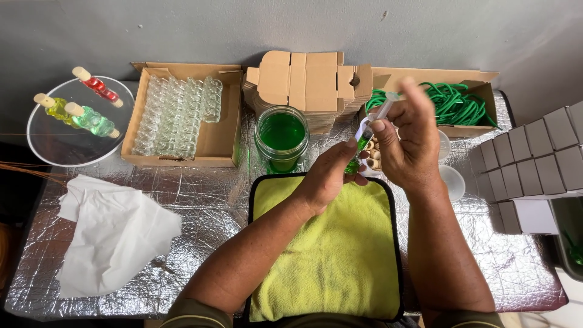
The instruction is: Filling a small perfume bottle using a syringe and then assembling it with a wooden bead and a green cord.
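My left hand (328,176) pinches a small glass bottle (358,159) filled with green liquid, above the far edge of a yellow cloth (331,255). Over it, my right hand (408,143) holds a clear plastic syringe (378,117) tilted down, its tip at the bottle's mouth. A glass jar of green liquid (281,138) stands just left of my hands. Small corks (373,155) lie in a dish behind the bottle, mostly hidden by my fingers.
A cardboard box of empty glass bottles (182,115) sits at back left, beside a clear plate (73,143) with three corked, filled bottles. Flat cardboard blanks (306,82), a box of green cord (455,100), folded grey boxes (534,158) and white tissue (109,234) surround the foil-covered table.
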